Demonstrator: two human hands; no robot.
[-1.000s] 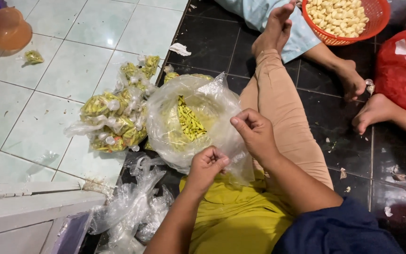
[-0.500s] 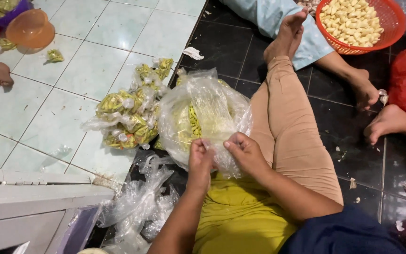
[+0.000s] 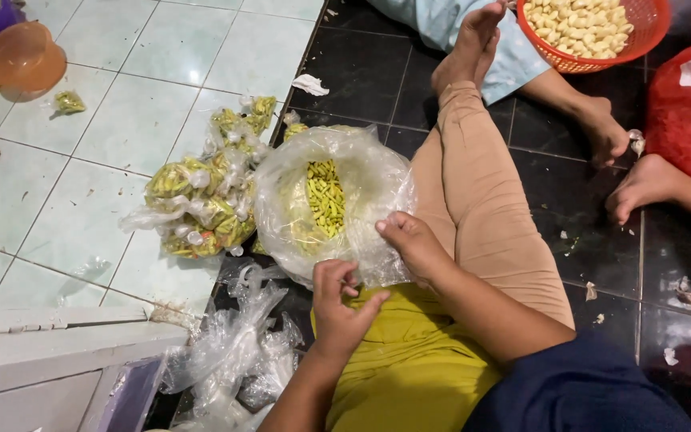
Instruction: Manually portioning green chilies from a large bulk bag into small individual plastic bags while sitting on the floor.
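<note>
Thin glossy crinkled clear plastic bag [image 3: 329, 200] pinched by both hands, shiny knotted plastic packets [image 3: 201, 200] left of it, crumpled film [image 3: 233, 360] below the left hand [image 3: 341, 308], glazed smooth floor tiles [image 3: 121, 120], soft matt cloth trousers [image 3: 481, 200].

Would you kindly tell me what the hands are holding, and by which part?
Both the left hand and right hand pinch the clear plastic bag of yellow-green chillies at its near rim.
</note>
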